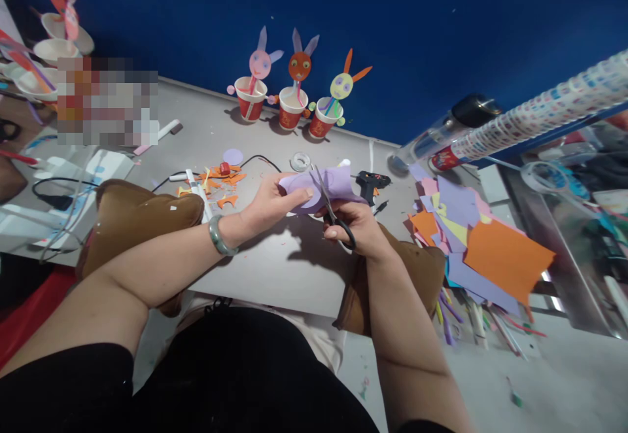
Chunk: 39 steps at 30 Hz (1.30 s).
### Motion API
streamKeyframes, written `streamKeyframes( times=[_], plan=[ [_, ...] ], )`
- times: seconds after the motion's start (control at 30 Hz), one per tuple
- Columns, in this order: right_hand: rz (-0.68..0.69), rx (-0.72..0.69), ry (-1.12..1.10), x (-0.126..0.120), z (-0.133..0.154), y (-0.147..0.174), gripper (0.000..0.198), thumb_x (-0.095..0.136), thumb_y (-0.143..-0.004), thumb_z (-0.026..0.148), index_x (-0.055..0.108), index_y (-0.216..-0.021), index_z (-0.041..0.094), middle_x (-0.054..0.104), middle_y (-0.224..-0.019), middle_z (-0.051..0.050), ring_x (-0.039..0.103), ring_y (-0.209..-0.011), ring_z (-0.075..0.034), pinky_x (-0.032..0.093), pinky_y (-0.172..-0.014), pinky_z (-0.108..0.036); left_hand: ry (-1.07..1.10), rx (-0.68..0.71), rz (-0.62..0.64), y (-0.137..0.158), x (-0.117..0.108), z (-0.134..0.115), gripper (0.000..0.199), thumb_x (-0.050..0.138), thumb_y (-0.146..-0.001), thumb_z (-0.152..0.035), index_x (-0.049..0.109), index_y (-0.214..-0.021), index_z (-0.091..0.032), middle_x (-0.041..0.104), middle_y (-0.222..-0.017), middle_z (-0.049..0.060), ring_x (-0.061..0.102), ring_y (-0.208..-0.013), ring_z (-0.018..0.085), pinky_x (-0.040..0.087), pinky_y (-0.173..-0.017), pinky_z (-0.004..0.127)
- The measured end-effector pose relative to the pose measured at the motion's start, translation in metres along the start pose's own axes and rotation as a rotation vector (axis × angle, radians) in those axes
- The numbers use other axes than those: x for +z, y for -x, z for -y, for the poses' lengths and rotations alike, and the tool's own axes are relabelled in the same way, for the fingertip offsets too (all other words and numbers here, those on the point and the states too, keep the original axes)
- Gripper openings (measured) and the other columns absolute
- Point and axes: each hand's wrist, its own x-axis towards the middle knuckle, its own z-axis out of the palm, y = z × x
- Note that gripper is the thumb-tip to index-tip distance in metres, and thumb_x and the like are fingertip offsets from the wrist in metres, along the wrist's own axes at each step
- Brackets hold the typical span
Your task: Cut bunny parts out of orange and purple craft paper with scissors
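My left hand (272, 205) pinches a sheet of purple paper (338, 183) by its left side, thumb on top. A curved outline shows on the paper. My right hand (357, 225) is closed round the black handles of a pair of scissors (326, 192), whose blades lie across the paper and point up and to the left. Paper and scissors are held above the table (275, 269). Just beyond them are a roll of clear tape (300, 161) and a black glue gun (371, 183).
Three red cups with paper rabbit faces (300, 67) stand along the blue wall. Orange and yellow scraps (228, 184) lie on the left. Coloured paper sheets (505, 250) are piled at the right, below a long stack of cups (530, 109). Brown cushions (142, 217) flank the table's near edge.
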Motion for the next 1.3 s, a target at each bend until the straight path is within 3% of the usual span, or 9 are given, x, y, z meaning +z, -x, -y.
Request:
streamKeyframes(
  times=[0.8, 1.3],
  plan=[
    [-0.049, 0.01, -0.003, 0.0022, 0.0012, 0.0, 0.055, 0.101, -0.048, 0.051, 0.076, -0.083, 0.018, 0.062, -0.054, 0.003, 0.053, -0.04, -0.011, 0.04, -0.039, -0.024, 0.074, -0.033, -0.029, -0.0008, 0.0, 0.0028, 0.039, 0.085, -0.069, -0.046, 0.06, -0.064, -0.016, 0.051, -0.06, -0.002, 0.042, -0.057, 0.008, 0.039, -0.053, 0.023],
    [-0.047, 0.013, -0.003, 0.0047, 0.0011, -0.0003, 0.059, 0.099, -0.049, 0.056, 0.076, -0.086, 0.017, 0.061, -0.054, 0.003, 0.053, -0.041, -0.011, 0.041, -0.04, -0.024, 0.088, 0.002, -0.021, -0.002, -0.0017, 0.0069, 0.04, 0.079, -0.077, -0.049, 0.06, -0.065, -0.017, 0.051, -0.062, -0.001, 0.042, -0.056, 0.009, 0.038, -0.053, 0.025]
  ],
)
